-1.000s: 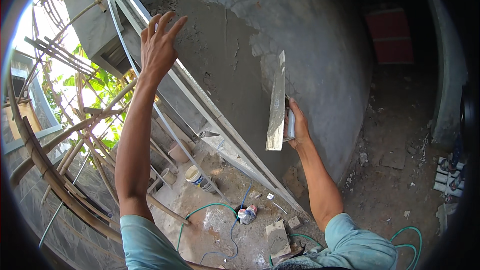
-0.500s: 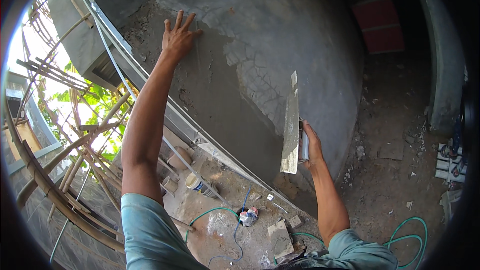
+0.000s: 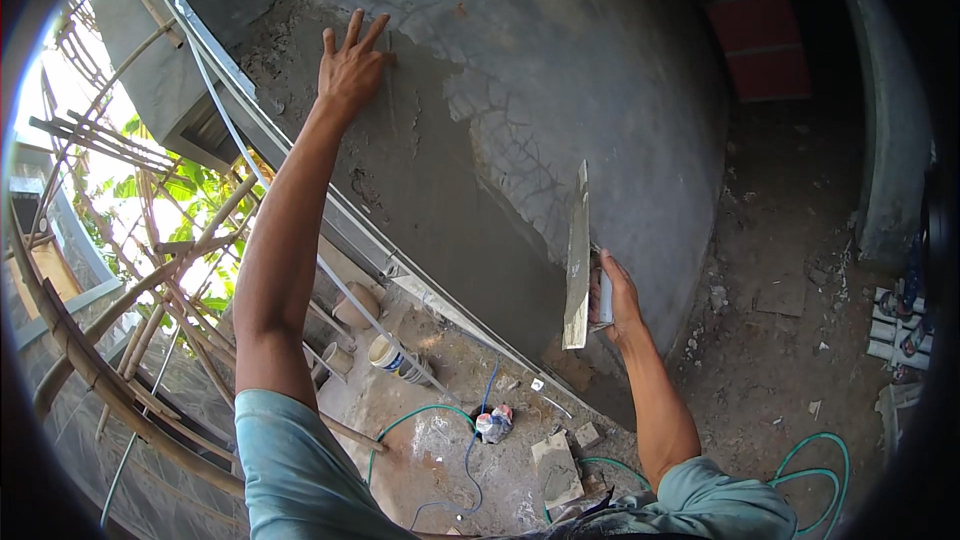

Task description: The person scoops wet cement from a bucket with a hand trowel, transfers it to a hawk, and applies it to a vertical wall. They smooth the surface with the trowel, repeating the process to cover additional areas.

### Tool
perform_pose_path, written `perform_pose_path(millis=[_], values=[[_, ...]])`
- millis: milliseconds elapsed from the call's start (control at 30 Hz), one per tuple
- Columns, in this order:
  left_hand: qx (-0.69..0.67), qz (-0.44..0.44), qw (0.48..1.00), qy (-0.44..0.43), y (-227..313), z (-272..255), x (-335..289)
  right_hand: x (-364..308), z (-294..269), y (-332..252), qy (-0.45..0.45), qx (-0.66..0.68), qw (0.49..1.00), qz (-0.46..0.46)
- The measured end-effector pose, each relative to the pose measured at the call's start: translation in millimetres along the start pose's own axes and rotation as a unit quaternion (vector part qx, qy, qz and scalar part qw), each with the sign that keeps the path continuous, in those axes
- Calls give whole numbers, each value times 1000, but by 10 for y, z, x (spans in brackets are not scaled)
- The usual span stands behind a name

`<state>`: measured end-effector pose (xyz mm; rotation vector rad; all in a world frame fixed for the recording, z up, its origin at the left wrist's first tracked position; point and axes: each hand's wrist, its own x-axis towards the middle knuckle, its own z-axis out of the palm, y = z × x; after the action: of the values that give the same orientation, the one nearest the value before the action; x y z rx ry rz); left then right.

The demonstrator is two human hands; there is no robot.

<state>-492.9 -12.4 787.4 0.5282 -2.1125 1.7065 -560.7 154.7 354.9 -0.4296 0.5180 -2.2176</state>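
Note:
My left hand point(image 3: 350, 68) rests with spread fingers at the upper part of the wall point(image 3: 640, 70), beside a band of damp grey plaster point(image 3: 440, 200). In my right hand point(image 3: 620, 295) is a plastering trowel point(image 3: 577, 260), held by its handle with the fingers wrapped round. The long flat blade stands almost edge-on to me, smeared with grey mortar. I cannot tell whether the blade touches the wall. Between the damp band and the smoother grey surface runs a ragged, cracked border. Rougher plaster shows around the left hand.
A metal-looking edge strip point(image 3: 370, 250) borders the wall at left. Bamboo scaffolding point(image 3: 130, 360) stands beyond it. Below lie a white bucket point(image 3: 390, 355), a green hose point(image 3: 430, 410), broken slabs point(image 3: 557, 468) and a plastic bag point(image 3: 494, 425). A red panel point(image 3: 757, 45) is at the far right.
My left hand has shifted slightly up and left in the picture. The trowel has turned a little more edge-on, its upper tip slightly lower, still in my right hand.

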Motion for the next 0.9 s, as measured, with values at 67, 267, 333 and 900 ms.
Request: perform_pose_path(millis=[67,267,333,900], values=[[-2,-2,1000,2,5,35,-8,19,-13,36,10,1,1000,6],[-1,-25,999,27,-19,-250,-161,-13,8,25,4,11,1000,9],[3,-46,998,39,-86,-454,-453,-19,86,58,-23,9,1000,-9],[-458,-625,417,-475,3448,534,-8363,595,2886,410,-74,-347,836,-419]])
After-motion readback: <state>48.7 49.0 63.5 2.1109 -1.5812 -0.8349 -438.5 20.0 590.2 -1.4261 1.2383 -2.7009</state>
